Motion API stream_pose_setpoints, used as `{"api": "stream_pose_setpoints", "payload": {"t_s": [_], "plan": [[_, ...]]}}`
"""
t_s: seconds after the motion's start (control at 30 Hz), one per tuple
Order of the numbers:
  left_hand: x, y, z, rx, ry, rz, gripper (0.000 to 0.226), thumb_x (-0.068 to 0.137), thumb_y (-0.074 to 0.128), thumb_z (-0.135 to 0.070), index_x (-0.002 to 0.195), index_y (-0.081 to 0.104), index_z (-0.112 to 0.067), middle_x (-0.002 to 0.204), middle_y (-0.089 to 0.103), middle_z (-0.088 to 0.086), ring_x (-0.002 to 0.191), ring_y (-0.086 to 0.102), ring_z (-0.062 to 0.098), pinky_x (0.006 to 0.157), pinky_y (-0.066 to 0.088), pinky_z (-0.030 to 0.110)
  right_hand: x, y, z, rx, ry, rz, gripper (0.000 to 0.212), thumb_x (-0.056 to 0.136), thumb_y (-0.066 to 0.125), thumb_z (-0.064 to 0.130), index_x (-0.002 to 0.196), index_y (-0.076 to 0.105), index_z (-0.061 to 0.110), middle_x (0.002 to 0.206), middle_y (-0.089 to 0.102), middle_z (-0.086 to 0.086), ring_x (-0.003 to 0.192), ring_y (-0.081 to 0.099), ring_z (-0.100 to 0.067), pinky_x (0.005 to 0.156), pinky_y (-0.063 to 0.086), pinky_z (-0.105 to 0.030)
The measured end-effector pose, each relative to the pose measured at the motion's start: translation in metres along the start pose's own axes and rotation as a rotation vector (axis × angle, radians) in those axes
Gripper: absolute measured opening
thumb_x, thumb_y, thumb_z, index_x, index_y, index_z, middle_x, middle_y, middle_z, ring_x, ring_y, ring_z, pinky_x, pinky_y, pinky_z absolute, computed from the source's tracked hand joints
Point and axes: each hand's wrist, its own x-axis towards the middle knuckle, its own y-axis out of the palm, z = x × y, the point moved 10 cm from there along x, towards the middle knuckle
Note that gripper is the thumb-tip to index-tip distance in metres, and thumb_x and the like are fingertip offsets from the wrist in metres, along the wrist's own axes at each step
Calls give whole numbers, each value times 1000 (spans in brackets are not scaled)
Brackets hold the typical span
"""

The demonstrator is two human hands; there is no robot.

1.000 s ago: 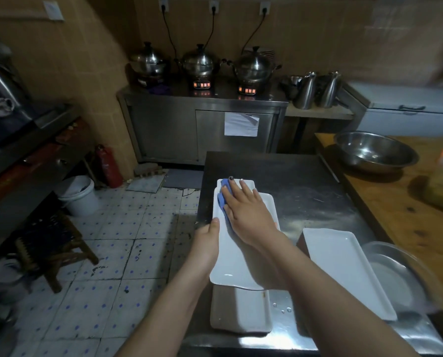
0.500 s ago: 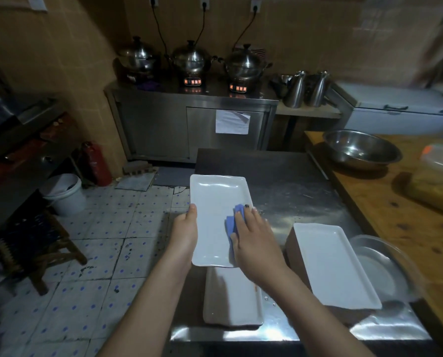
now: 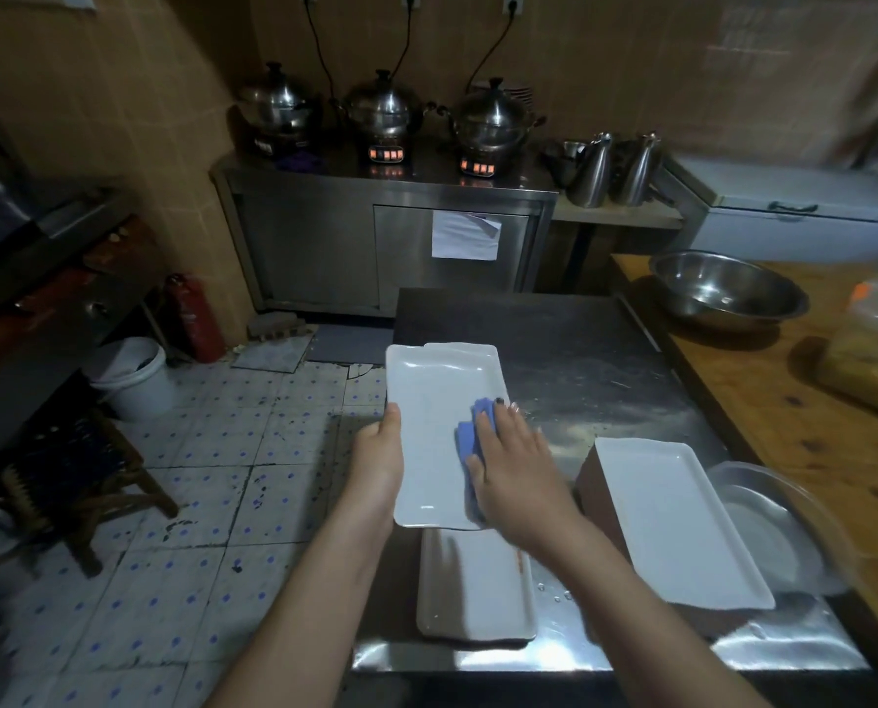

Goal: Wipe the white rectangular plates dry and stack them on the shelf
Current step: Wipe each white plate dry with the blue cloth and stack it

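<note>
My left grip [image 3: 378,459] holds the white plate [image 3: 436,416] by its left long edge, thumb on top, keeping it raised over the near left part of the steel desk [image 3: 605,380]. My right grip [image 3: 516,475] lies flat, fingers straight, pressing a blue cloth [image 3: 475,431] onto the plate's right half. Below it a second plate [image 3: 477,590] lies on the desk, water drops just beside it. A third plate [image 3: 677,518] sits to the right on a brown box, next to a clear lid [image 3: 774,523]. A wooden counter [image 3: 784,426] adjoining on the right carries a steel bowl [image 3: 728,293]. Across the tiled floor [image 3: 212,467], three lidded pots [image 3: 383,107] stand on a steel cabinet [image 3: 324,247]. A white bucket [image 3: 132,378] and a red extinguisher [image 3: 194,319] stand at left.
</note>
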Motion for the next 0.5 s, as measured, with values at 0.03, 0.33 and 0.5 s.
{"api": "stream_pose_setpoints", "payload": {"t_s": [0.03, 0.33, 0.5], "plan": [[2, -3, 1, 3, -7, -6, 40, 100, 34, -35, 85, 60, -8, 77, 64, 7, 66, 60, 23, 58, 45, 23, -8, 7, 3, 15, -3, 9, 57, 102, 15, 36, 151, -5, 16, 159, -13, -5, 146, -11, -20, 111, -12, -31], [2, 19, 17, 64, -38, 58, 36, 100, 36, -33, 87, 61, -10, 83, 65, 10, 70, 61, 23, 62, 46, 25, 35, -15, -8, 11, 171, -97, 53, 102, 13, 28, 151, 3, 10, 160, -4, -6, 146, -7, -21, 116, -8, -37], [1, 27, 19, 163, -11, 100, 44, 100, 33, -35, 112, 64, -6, 104, 67, 14, 97, 62, 27, 86, 49, 33, 61, -16, 33, 36, -37, -52, 54, 101, 25, 26, 151, 10, 14, 160, -2, -4, 146, -7, -21, 116, -3, -39]]}}
